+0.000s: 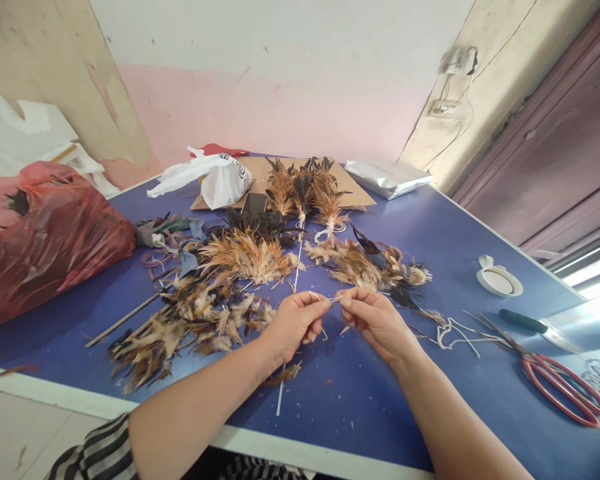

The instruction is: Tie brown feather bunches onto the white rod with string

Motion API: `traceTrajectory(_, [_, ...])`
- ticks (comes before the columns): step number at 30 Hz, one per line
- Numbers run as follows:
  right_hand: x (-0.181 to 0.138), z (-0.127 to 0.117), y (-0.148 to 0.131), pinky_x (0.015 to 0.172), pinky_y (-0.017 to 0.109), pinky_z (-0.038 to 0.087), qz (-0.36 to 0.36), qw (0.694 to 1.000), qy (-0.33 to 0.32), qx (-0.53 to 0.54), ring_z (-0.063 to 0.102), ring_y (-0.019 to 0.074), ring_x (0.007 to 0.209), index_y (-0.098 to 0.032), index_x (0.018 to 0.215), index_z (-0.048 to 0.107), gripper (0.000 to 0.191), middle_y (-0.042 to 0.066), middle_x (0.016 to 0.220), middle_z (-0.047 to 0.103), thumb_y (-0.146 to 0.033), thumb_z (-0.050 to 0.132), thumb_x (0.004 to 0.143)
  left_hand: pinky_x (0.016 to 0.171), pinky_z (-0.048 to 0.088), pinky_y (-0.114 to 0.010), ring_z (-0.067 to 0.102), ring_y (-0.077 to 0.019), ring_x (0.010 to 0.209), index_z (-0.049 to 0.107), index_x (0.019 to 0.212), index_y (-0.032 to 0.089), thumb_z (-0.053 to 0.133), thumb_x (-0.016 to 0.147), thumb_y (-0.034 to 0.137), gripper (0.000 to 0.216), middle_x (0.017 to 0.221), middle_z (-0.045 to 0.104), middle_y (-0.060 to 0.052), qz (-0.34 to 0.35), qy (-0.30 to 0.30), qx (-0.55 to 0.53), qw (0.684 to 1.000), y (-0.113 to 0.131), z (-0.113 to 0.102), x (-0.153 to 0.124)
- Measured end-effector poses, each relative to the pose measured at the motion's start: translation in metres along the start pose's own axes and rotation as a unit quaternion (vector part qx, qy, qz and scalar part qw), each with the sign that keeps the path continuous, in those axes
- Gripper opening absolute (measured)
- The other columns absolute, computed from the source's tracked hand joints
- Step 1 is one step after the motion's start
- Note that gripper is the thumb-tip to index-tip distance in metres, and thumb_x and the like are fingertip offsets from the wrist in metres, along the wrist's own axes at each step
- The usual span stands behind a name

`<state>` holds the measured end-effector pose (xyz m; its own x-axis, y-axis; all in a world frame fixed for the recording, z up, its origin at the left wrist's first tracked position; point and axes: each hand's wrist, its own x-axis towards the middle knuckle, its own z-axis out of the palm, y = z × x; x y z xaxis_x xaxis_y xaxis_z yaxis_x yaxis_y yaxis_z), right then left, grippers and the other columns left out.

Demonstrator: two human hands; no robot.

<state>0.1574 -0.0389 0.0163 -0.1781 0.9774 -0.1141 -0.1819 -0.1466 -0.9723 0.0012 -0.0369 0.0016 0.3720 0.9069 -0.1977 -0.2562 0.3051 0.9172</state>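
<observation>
Here, in the head view, both hands meet over the blue table (360,393), just on the near side of the feather heap (240,267) that serves as the landmark. The left hand (293,323) is curled narrow, thumb and forefinger pinched on one end of a small pale quill (333,299); the right hand (375,320) is likewise nearly shut, its fingertips pinching the other end, so the two hands almost touch. The quill sits between them, above the tabletop and just in front of the heap. A thin white stick (290,320) runs from the heap toward the near table edge, passing under the left hand. To the right of the heap lie loose white string (453,333), red-handled scissors (555,377), a green-handled knife (530,325) and a white tape roll (499,280), all well apart from the hands. Beyond the heap, three tied feather bundles (305,190) rest on a cardboard sheet (355,193), with a white plastic bag (215,179) beside them. Left of the heap sits a red plastic bag (45,240).
</observation>
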Motion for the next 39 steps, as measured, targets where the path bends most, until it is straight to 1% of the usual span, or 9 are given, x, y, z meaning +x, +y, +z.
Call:
traceTrajectory(5, [0.000, -0.006, -0.008, 0.046, 0.021, 0.030, 0.000, 0.998, 0.008, 0.061, 0.040, 0.0057, 0.049, -0.015, 0.065, 0.058, 0.017, 0.000, 0.063, 0.056, -0.028, 0.069, 0.066, 0.030, 0.017, -0.016, 0.031, -0.0037, 0.029, 0.051, 0.079, 0.017, 0.063, 0.066, 0.045, 0.033, 0.039, 0.044, 0.007, -0.017, -0.009, -0.020, 1.000, -0.001, -0.002, 0.001])
traceTrajectory(10, [0.001, -0.026, -0.020, 0.046, 0.021, 0.035, -0.047, 0.987, 0.094, 0.119, 0.045, 0.0065, 0.054, -0.019, 0.073, 0.060, 0.015, 0.003, 0.089, 0.061, -0.029, 0.069, 0.066, 0.030, 0.015, -0.016, 0.029, -0.0033, 0.029, 0.051, 0.077, 0.017, 0.064, 0.066, 0.042, 0.031, 0.039, 0.043, 0.008, -0.025, -0.009, -0.032, 0.999, -0.001, -0.003, 0.002])
traceTrajectory(12, [0.001, -0.031, -0.022, 0.046, 0.021, 0.036, -0.044, 0.990, 0.098, 0.093, 0.047, 0.0073, 0.054, -0.018, 0.074, 0.060, 0.017, 0.003, 0.083, 0.062, -0.030, 0.069, 0.066, 0.030, 0.015, -0.016, 0.030, -0.0036, 0.029, 0.051, 0.077, 0.017, 0.064, 0.066, 0.042, 0.030, 0.039, 0.043, 0.008, -0.022, -0.007, -0.030, 0.999, 0.000, -0.003, 0.001])
traceTrajectory(16, [0.003, -0.027, -0.016, 0.043, 0.021, 0.033, 0.018, 0.999, 0.048, -0.015, 0.044, 0.0080, 0.046, -0.016, 0.078, 0.063, 0.024, 0.000, 0.054, 0.055, -0.037, 0.068, 0.066, 0.030, 0.016, -0.016, 0.030, -0.0036, 0.029, 0.051, 0.078, 0.017, 0.064, 0.065, 0.042, 0.031, 0.039, 0.043, 0.008, -0.007, 0.003, -0.025, 1.000, 0.001, -0.001, 0.001])
traceTrajectory(19, [0.004, -0.018, -0.006, 0.042, 0.021, 0.031, 0.036, 0.998, 0.043, -0.025, 0.042, 0.0074, 0.044, -0.017, 0.084, 0.064, 0.030, -0.002, 0.052, 0.053, -0.036, 0.071, 0.062, 0.030, 0.017, -0.016, 0.031, -0.0036, 0.030, 0.051, 0.078, 0.017, 0.064, 0.065, 0.042, 0.031, 0.039, 0.043, 0.008, -0.006, 0.005, -0.026, 1.000, 0.001, -0.001, 0.000])
traceTrajectory(25, [0.003, -0.004, 0.000, 0.042, 0.019, 0.028, -0.002, 0.998, 0.037, 0.054, 0.039, 0.0055, 0.047, -0.016, 0.070, 0.062, 0.020, -0.003, 0.053, 0.050, -0.033, 0.071, 0.064, 0.030, 0.017, -0.016, 0.033, -0.0039, 0.029, 0.052, 0.079, 0.017, 0.062, 0.067, 0.044, 0.032, 0.041, 0.045, 0.007, -0.010, -0.014, -0.015, 1.000, 0.003, 0.000, -0.001])
traceTrajectory(31, [0.002, -0.021, -0.015, 0.042, 0.020, 0.031, -0.048, 0.988, 0.091, 0.114, 0.044, 0.0059, 0.052, -0.020, 0.071, 0.055, 0.020, 0.001, 0.085, 0.060, -0.034, 0.068, 0.066, 0.031, 0.017, -0.016, 0.032, -0.0039, 0.028, 0.054, 0.078, 0.016, 0.063, 0.064, 0.045, 0.034, 0.039, 0.044, 0.007, -0.030, -0.023, 0.010, 0.999, 0.002, 0.001, -0.002])
traceTrajectory(35, [0.001, -0.039, -0.032, 0.041, 0.021, 0.033, -0.079, 0.978, 0.118, 0.153, 0.041, 0.0066, 0.050, -0.021, 0.069, 0.049, 0.022, -0.001, 0.071, 0.052, -0.027, 0.070, 0.064, 0.030, 0.017, -0.016, 0.030, -0.0040, 0.027, 0.053, 0.078, 0.017, 0.064, 0.065, 0.043, 0.031, 0.036, 0.043, 0.008, -0.036, -0.024, 0.011, 0.999, 0.000, -0.001, -0.001])
traceTrajectory(39, [-0.007, -0.049, -0.049, 0.036, 0.019, 0.024, -0.147, 0.965, 0.127, 0.174, 0.025, 0.0049, 0.042, -0.020, 0.062, 0.042, 0.026, -0.006, 0.055, 0.032, -0.024, 0.067, 0.068, 0.029, 0.014, -0.016, 0.025, -0.0039, 0.025, 0.053, 0.077, 0.018, 0.063, 0.065, 0.043, 0.029, 0.032, 0.039, 0.009, -0.054, -0.042, 0.045, 0.997, 0.003, 0.000, -0.005])
